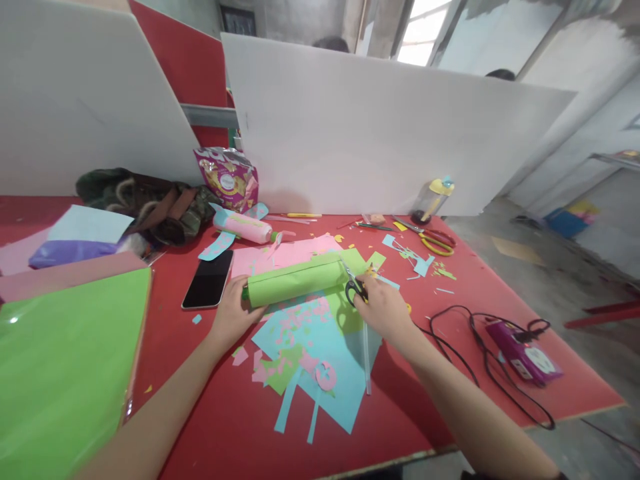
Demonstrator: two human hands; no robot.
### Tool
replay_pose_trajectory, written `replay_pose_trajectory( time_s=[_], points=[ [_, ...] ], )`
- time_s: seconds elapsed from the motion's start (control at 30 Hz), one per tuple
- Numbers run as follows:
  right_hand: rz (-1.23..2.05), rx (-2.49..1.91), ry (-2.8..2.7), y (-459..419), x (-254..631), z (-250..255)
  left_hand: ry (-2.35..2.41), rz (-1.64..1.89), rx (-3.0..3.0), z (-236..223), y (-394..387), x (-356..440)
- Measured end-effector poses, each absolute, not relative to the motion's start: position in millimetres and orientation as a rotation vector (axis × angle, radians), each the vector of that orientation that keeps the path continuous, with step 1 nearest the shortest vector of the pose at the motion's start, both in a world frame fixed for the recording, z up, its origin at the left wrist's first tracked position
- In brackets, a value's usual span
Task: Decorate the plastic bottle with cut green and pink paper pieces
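Note:
My left hand (233, 313) is closed around the left end of a rolled green paper tube (295, 281) held just above the red table (440, 320). My right hand (383, 310) grips black-handled scissors (353, 285) whose blades meet the tube's right end. Under the tube lie light blue, pink and green sheets (325, 347) strewn with small cut scraps. A pink cut-out shape (325, 375) rests on the blue sheet.
A black phone (209, 279) lies left of my left hand. Stacked green and pink sheets (65, 360) fill the near left. A pink bottle (245, 227), snack bag (229, 177), camouflage bag (150, 203), yellow-red scissors (434, 240), a purple glue gun (523, 353) with cable, and white boards (380, 133) surround the spot.

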State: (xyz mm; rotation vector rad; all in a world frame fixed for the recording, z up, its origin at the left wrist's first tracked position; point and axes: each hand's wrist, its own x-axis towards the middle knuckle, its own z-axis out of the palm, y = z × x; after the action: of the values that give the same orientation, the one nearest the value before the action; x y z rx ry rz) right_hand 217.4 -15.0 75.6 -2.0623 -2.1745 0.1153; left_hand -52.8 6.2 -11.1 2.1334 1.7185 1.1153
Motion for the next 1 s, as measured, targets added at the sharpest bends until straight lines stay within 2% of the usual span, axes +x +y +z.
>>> replay_pose_trajectory(
  time_s=[0.8, 1.0],
  points=[
    [0.090, -2.168, -2.165, -21, 177, 69, 1.734, 1.112, 2.192, -13, 7, -54],
    [0.233, -2.056, -2.226, -26, 170, 72, 1.722, 1.129, 2.176, -14, 6, -54]
  ],
)
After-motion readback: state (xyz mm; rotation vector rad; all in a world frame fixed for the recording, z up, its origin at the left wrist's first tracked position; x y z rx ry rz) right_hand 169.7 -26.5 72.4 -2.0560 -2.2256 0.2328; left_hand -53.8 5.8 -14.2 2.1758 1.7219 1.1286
